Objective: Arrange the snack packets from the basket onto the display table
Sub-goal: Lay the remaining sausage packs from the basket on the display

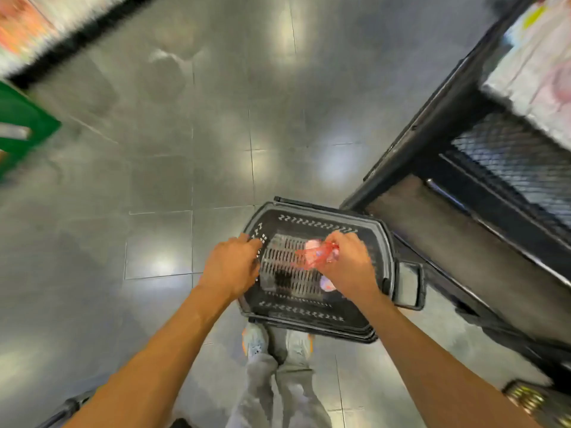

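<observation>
1. Snack packet (318, 256): a red, crinkled, partly see-through wrapper. It is above the slotted floor of the basket, right of centre. Its print is too blurred to read; no brand or label can be made out.
2. Right hand (349, 267): my fingers and thumb are closed round the right end of the snack packet, and the rest of the wrapper sticks out to the left of my hand.
3. Second packet (327, 284): a pale pink and white shape lying on the basket floor, just below my right hand and partly hidden by it. Any writing on it is illegible.
4. Basket (309, 223): black plastic with a slotted base and rows of cut-outs in the walls. A folded handle (409, 285) hangs at its right side. It sits just in front of my shoes (256, 344).
5. Left hand (230, 267): palm down at the left rim of the basket, fingers curled over that rim and gripping it. It holds no packet.
6. Display table (432, 143): a black frame with a mesh lower shelf, just to the right of the basket. Stocked packets (537, 72) in pale colours lie on its top level, with lettering smeared by motion blur.
7. Floor (185, 134): glossy grey tiles with light reflections.
8. Green object (21, 125): at the left edge, blurred, well apart from the basket.
9. Trousers (265, 396): grey, visible between my forearms.
</observation>
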The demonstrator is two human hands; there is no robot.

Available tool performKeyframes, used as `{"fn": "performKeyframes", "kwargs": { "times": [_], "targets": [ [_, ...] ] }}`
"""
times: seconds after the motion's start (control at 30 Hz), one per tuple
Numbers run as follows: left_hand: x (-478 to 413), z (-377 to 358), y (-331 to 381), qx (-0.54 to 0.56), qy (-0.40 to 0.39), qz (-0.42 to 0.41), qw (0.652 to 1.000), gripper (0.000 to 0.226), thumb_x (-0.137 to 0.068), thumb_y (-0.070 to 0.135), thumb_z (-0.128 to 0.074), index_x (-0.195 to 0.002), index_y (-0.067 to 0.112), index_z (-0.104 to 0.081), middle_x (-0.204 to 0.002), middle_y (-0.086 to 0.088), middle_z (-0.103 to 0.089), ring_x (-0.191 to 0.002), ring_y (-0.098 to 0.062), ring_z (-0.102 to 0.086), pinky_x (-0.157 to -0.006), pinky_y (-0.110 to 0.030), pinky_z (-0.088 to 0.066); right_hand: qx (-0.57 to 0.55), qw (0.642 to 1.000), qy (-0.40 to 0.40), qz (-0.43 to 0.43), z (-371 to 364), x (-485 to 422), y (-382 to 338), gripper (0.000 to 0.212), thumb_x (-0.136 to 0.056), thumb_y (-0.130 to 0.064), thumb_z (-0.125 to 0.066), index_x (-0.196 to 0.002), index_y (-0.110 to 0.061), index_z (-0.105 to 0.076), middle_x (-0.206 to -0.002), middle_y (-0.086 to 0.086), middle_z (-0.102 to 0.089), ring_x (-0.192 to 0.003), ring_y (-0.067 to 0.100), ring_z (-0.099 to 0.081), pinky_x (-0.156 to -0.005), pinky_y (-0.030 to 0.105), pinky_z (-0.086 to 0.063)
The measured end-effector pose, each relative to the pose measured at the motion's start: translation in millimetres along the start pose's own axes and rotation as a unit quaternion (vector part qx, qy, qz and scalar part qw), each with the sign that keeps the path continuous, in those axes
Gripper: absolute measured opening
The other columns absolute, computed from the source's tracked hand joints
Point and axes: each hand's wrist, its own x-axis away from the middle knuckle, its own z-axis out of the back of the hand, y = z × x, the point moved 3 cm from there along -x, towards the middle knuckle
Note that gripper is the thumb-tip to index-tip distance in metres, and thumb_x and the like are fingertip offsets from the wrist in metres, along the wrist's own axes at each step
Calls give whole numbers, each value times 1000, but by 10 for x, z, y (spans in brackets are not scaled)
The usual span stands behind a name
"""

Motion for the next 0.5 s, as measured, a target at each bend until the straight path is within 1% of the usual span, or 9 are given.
{"fn": "performKeyframes", "kwargs": {
  "times": [0.07, 0.13, 0.2, 0.3, 0.4, 0.5],
  "targets": [
    [213, 518, 302, 12, 23, -18, 1000, 28, -89, 29, -55, -115, 19, -59, -108, -8, -61, -98, -33, -62, -78, -40, -50, -2, 1000, -3, -22, 620, 297, -289, 29, -72, -41, -69, -95, -25, -59, -94, -2, -52, -93, 25, -53, -78, 37, -43],
    [392, 962, 592, 30, 50, -43, 997, 29, -89, 29, -56, -115, 18, -60, -106, -8, -62, -95, -34, -63, -75, -42, -52, -21, 999, 24, -11, 1223, 565, -534, 36, -65, -42, -63, -94, -23, -59, -90, -6, -47, -91, 24, -53, -75, 34, -38],
    [532, 1340, 886, 53, 77, -76, 993, 31, -88, 30, -56, -116, 19, -61, -106, -7, -62, -97, -33, -62, -76, -42, -53, -14, 999, 44, -15, 1764, 812, -712, 43, -59, -42, -64, -97, -22, -59, -91, -5, -47, -90, 24, -53, -73, 34, -39],
    [647, 1771, 1354, 58, 91, -126, 986, 35, -92, 33, -54, -124, 21, -59, -118, -4, -61, -106, -29, -60, -84, -39, -50, -35, 996, 69, -32, 2421, 1115, -817, 40, -62, -33, -75, -97, -27, -58, -95, -1, -55, -88, 23, -57, -74, 35, -46],
    [684, 2033, 1787, 56, 108, -171, 978, 41, -89, 40, -48, -125, 25, -60, -124, 1, -61, -112, -25, -60, -91, -39, -50, -51, 990, 125, -30, 2973, 1380, -794, 35, -66, -29, -75, -97, -27, -58, -93, 1, -56, -85, 23, -58, -74, 37, -48],
    [619, 2219, 2229, 47, 114, -204, 971, 35, -90, 40, -51, -124, 31, -58, -123, 6, -60, -112, -19, -59, -91, -37, -50, -61, 985, 158, -34, 3441, 1576, -674, 34, -70, -28, -74, -101, -27, -58, -97, 1, -56, -86, 21, -57, -74, 35, -46]
  ]
}}
